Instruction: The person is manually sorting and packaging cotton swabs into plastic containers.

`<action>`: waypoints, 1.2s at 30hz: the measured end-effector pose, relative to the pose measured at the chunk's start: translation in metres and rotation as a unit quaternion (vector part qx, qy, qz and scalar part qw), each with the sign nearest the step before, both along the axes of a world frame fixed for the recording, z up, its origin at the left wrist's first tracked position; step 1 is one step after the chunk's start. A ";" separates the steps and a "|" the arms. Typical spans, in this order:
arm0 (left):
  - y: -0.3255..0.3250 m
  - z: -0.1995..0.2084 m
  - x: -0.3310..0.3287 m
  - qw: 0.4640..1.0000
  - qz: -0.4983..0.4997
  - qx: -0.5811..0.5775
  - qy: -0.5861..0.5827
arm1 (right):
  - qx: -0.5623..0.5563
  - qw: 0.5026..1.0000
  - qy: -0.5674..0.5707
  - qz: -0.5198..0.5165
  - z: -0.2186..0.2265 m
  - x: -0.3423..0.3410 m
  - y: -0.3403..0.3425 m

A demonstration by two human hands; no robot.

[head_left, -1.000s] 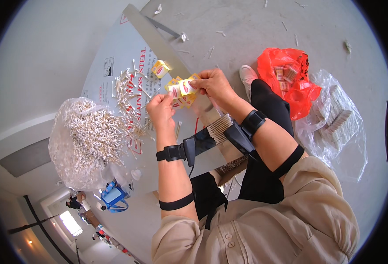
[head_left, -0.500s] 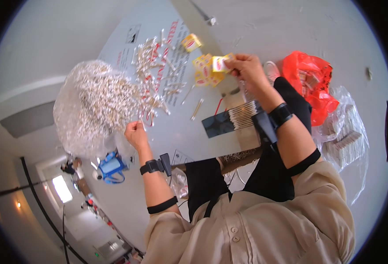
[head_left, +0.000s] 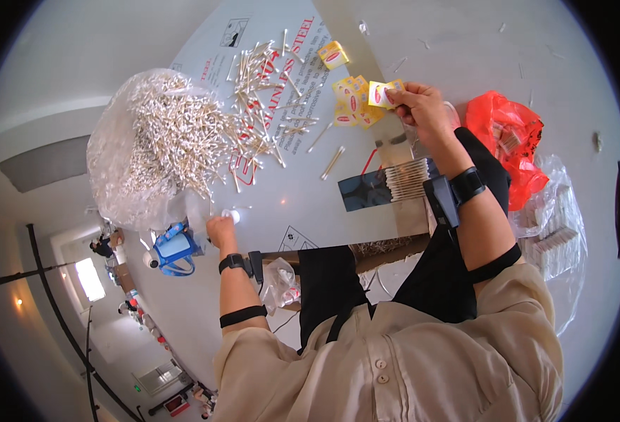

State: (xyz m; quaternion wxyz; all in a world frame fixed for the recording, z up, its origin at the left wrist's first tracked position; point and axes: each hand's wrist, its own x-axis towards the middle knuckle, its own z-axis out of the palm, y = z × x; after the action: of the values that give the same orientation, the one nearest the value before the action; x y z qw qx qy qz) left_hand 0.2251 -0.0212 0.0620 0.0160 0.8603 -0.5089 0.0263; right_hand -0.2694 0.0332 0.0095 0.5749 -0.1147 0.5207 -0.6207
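My right hand [head_left: 425, 109] pinches a small yellow-and-white printed card [head_left: 382, 93] between thumb and fingers, above a loose heap of similar yellow cards [head_left: 353, 105]. At the near left of the sheet-covered table, my left hand [head_left: 221, 231] is closed, its fingertips against a small white round thing [head_left: 233, 216]. Whether the fingers grip it is unclear. Beyond that hand, a clear plastic bag [head_left: 106, 169] spills a large heap of cotton swabs [head_left: 176, 133]. A row of swabs [head_left: 407, 179] lies side by side on a dark strip [head_left: 363, 191] near my right forearm.
A thicker yellow stack [head_left: 333, 55] sits behind the cards. Two swabs [head_left: 332, 163] lie together mid-table. To the right are a red plastic bag [head_left: 517, 172] and a clear bag of white packs [head_left: 553, 232]. A blue-and-white container [head_left: 175, 247] stands beyond the table's left edge.
My left hand has drawn back toward the near edge, away from the loose swabs, and the white round thing now shows. My right hand still holds the card near the heap. The whole view has shifted slightly.
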 end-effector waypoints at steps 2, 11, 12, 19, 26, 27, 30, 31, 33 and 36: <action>0.001 -0.006 0.001 1.000 -0.008 -0.006 0.000 | 0.008 1.000 0.000 -0.009 0.001 0.002 0.000; -0.009 -0.002 0.049 0.990 -0.053 0.007 0.133 | -0.019 1.000 0.004 -0.019 0.005 0.006 -0.003; -0.006 0.000 0.028 0.994 -0.063 0.027 0.089 | -0.010 1.000 0.005 -0.025 -0.001 0.002 0.001; -0.014 0.030 -0.016 0.980 -0.142 -0.133 0.051 | -0.014 1.000 0.006 -0.027 0.008 0.006 0.000; -0.027 0.015 -0.229 0.806 -0.380 -0.003 0.454 | -0.059 0.996 0.059 0.045 0.002 0.007 -0.001; -0.022 0.019 -0.262 0.795 -0.343 0.041 0.499 | -0.056 0.996 0.061 0.041 0.001 0.005 0.000; -0.015 0.024 -0.321 0.760 -0.293 0.109 0.570 | -0.068 0.992 0.092 0.058 0.005 0.007 0.000; -0.014 0.023 -0.332 0.739 -0.278 0.134 0.598 | -0.070 0.990 0.101 0.063 0.005 0.008 -0.001; -0.014 0.018 -0.340 0.741 -0.270 0.136 0.599 | -0.071 0.989 0.113 0.066 0.005 0.009 -0.001; -0.013 0.013 -0.348 0.748 -0.246 0.128 0.603 | -0.087 0.993 0.074 0.034 0.005 0.010 -0.002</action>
State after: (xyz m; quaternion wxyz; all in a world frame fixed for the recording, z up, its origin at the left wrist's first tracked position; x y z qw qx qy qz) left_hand -0.1230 -0.0345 0.0748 0.2154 0.5363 -0.5855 -0.5685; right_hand -0.2595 0.0314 0.0148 0.5433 -0.2271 0.5017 -0.6337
